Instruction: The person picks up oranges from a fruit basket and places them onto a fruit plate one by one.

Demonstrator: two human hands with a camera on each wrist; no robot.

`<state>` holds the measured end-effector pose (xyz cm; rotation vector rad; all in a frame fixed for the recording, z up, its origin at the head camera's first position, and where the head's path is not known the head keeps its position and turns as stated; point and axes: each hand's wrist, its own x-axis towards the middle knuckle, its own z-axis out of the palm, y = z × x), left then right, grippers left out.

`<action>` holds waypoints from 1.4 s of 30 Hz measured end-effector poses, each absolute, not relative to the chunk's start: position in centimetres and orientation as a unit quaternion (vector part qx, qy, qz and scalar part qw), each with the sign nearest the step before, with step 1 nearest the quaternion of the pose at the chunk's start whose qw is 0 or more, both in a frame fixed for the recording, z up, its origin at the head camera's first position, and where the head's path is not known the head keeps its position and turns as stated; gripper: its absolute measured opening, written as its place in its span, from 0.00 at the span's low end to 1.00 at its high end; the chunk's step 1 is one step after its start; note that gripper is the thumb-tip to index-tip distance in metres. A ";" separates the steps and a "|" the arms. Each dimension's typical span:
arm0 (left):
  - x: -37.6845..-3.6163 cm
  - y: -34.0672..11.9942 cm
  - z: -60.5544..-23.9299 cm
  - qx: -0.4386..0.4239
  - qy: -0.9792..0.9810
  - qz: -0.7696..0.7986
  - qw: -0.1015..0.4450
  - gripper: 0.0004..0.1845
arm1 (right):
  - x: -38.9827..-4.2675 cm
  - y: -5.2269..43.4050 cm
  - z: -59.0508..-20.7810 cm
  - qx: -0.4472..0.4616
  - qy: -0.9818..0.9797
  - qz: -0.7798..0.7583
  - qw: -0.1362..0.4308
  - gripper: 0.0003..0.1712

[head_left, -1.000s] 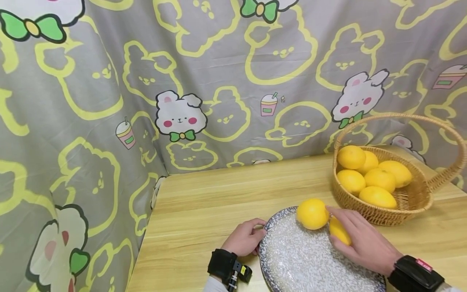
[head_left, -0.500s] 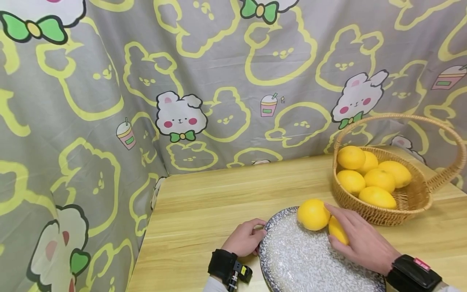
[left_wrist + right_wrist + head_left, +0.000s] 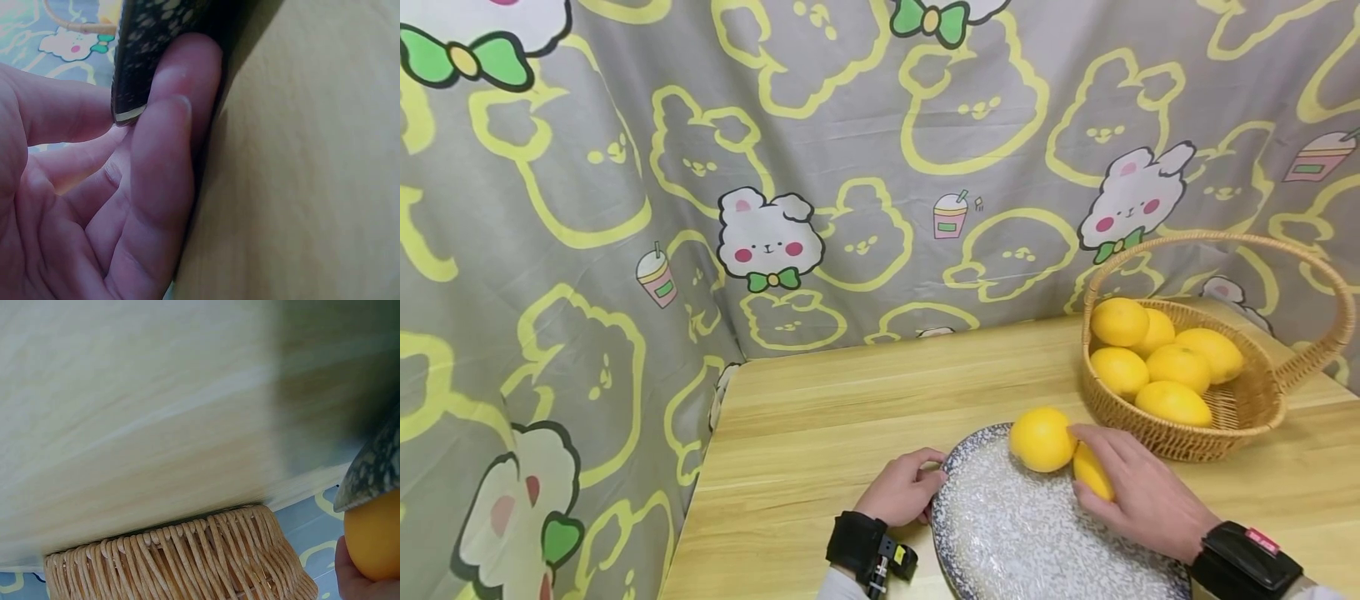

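Fingers of right hand (image 3: 1138, 492) curled round lemon (image 3: 1092, 473), resting it on speckled plate (image 3: 1022, 542), touching second lemon (image 3: 1042, 439) already there. Left hand (image 3: 901, 492) pinches plate rim, steadying it. Step judged: placing fruit from basket (image 3: 1187, 417). Next move calls for gentle release so neither lemon rolls.

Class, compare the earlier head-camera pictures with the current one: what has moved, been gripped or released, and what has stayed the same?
Almost nothing changed. The right hand still holds a lemon on the speckled plate, beside the other lemon; its hold has not been released. The left hand still grips the plate's rim. The basket of lemons stays put.
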<state>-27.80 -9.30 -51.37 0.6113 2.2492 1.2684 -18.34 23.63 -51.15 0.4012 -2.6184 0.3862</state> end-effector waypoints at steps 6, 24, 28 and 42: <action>-27.6 -9.4 -51.2 0.220 0.823 0.465 0.241 0.20 | -18.3 23.6 -51.2 0.141 -0.951 0.142 0.234 0.39; -27.7 -9.4 -51.3 0.223 0.819 0.468 0.245 0.20 | -18.2 23.6 -51.2 0.135 -0.953 0.142 0.230 0.38; -27.7 -9.4 -51.4 0.223 0.821 0.467 0.244 0.20 | -18.2 23.7 -51.1 0.135 -0.954 0.145 0.225 0.37; -27.6 -9.4 -51.2 0.216 0.821 0.471 0.240 0.20 | -18.3 24.0 -50.7 0.173 -0.948 0.120 0.240 0.39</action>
